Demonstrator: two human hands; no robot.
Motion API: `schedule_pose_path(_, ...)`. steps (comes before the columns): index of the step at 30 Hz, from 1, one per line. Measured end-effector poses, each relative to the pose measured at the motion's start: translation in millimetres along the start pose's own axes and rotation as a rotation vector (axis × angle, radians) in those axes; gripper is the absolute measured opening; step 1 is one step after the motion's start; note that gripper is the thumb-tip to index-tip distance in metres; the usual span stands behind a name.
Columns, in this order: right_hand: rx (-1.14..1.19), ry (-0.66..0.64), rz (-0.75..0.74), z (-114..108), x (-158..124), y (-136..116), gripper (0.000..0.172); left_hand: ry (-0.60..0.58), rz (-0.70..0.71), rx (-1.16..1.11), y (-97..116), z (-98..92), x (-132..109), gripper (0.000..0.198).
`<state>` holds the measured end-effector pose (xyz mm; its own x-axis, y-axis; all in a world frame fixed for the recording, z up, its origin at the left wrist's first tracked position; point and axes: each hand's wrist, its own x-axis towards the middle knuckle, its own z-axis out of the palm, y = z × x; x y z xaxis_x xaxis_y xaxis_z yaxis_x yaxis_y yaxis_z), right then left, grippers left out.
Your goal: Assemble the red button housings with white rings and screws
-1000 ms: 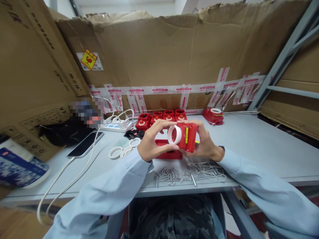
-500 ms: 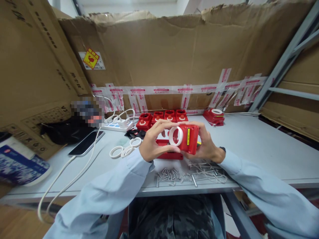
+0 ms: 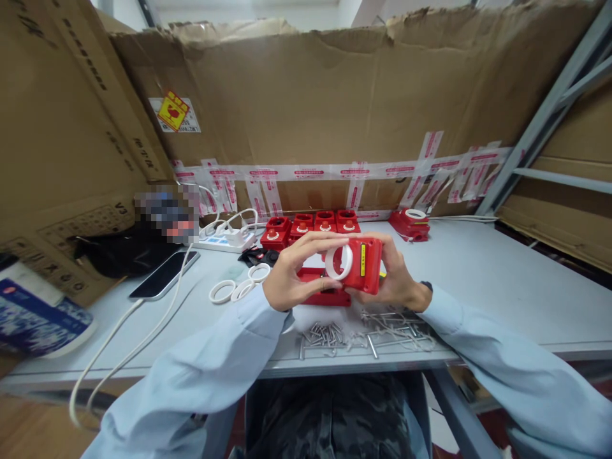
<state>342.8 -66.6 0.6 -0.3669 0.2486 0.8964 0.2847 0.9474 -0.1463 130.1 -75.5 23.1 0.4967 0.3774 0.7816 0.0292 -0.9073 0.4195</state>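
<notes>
Above the table, my right hand (image 3: 399,277) grips a red plastic housing (image 3: 373,268) with a yellow label, tilted so that its labelled face looks toward me. My left hand (image 3: 289,271) is closed around a white ring (image 3: 349,261) at the housing's left part, thumb below and fingers above. Whether the ring is fully seated cannot be made out. Partly hidden behind my hands, another red casing part (image 3: 335,298) lies on the table. Loose white rings (image 3: 222,292) lie left of my left hand.
Several red units (image 3: 325,223) stand along the cardboard wall, another red unit (image 3: 412,224) farther right. Screws (image 3: 325,333) and metal rods with string (image 3: 396,325) lie near the front edge. At left are a phone (image 3: 165,275), its cable, a power strip (image 3: 224,241) and a tub (image 3: 43,312).
My left hand and the white ring have shifted slightly against the housing, which has turned a little. My right hand keeps its hold in nearly the same place.
</notes>
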Motion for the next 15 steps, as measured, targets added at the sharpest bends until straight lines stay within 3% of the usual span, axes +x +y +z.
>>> schedule_pose_path(5, 0.011, -0.019, 0.017, -0.1, 0.8, -1.7, 0.082, 0.054, -0.072, -0.047, 1.7, 2.9, -1.1, 0.073)
schedule_pose_path(8, 0.022, -0.033, 0.014, -0.1, 1.0, -2.7, 0.083, 0.124, -0.139, 0.059, 2.6, 2.3, -0.9, 0.051)
schedule_pose_path(11, 0.024, -0.045, -0.009, -0.7, 1.5, -2.8, 0.084, 0.108, -0.116, 0.08, 2.6, -0.8, 0.2, 0.03)
schedule_pose_path(15, -0.012, -0.03, 0.003, -1.1, 2.1, -1.1, 0.082, 0.109, -0.148, 0.094, 3.7, -1.0, 0.0, 0.038)
